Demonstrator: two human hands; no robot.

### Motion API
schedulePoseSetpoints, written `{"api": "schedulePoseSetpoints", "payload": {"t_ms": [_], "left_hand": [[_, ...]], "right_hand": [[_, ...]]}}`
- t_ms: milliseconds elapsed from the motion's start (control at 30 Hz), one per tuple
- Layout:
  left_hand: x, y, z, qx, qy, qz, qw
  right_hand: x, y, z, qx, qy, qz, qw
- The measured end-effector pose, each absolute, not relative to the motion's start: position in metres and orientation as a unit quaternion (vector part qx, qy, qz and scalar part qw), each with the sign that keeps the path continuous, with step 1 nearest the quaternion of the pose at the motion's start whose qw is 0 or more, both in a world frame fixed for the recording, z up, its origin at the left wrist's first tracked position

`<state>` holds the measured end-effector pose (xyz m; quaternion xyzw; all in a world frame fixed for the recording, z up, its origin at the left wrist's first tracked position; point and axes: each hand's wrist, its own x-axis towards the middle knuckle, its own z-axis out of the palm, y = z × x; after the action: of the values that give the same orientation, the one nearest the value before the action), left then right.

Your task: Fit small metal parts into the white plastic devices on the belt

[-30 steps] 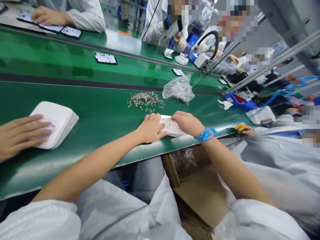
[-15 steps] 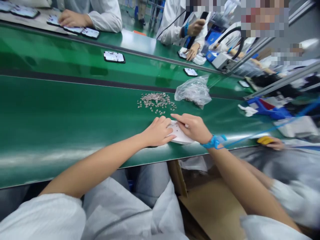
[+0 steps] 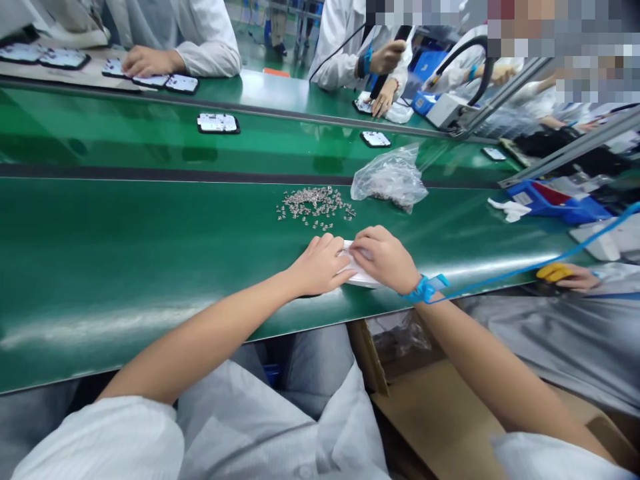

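Observation:
A white, flat panel (image 3: 361, 276) lies on the green bench near its front edge, partly covered by both hands. My left hand (image 3: 323, 265) grips its left side, fingers bent over the top and thumb along the near edge. On the panel's upper face my right hand (image 3: 384, 259) has its fingertips pinched together; whatever is between them is too small to make out. A blue strap (image 3: 425, 288) circles my right wrist. Just beyond the hands a pile of small metal parts (image 3: 315, 202) is spread out, and a clear plastic bag (image 3: 390, 179) with more small parts sits to its right.
Several white boards in black frames lie across the bench, one (image 3: 219, 123) on the strip beyond the dark rail (image 3: 175, 177). Co-workers' hands are at the far side. A blue bin (image 3: 560, 203) stands right. A blue cord (image 3: 540, 259) runs right from my wrist. Below is a cardboard box (image 3: 435, 407).
My right hand's extended index finger has drawn in to a pinch over the white panel. My left hand keeps its grip. The view has shifted slightly.

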<state>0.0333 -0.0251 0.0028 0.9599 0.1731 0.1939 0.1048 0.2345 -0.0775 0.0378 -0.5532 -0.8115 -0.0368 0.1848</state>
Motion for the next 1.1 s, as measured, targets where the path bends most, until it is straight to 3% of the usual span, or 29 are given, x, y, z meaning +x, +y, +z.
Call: {"api": "schedulePoseSetpoints", "payload": {"t_ms": [533, 733, 1100], "left_hand": [[0.034, -0.027, 0.009, 0.959, 0.174, 0.164, 0.149], [0.05, -0.013, 0.013, 0.869, 0.339, 0.215, 0.288], [0.067, 0.009, 0.018, 0.847, 0.395, 0.164, 0.315]], "right_hand": [[0.235, -0.066, 0.044, -0.623, -0.763, 0.056, 0.164], [0.236, -0.065, 0.047, -0.623, -0.758, 0.077, 0.175], [0.236, -0.072, 0.048, -0.566, -0.796, 0.077, 0.2]]}}
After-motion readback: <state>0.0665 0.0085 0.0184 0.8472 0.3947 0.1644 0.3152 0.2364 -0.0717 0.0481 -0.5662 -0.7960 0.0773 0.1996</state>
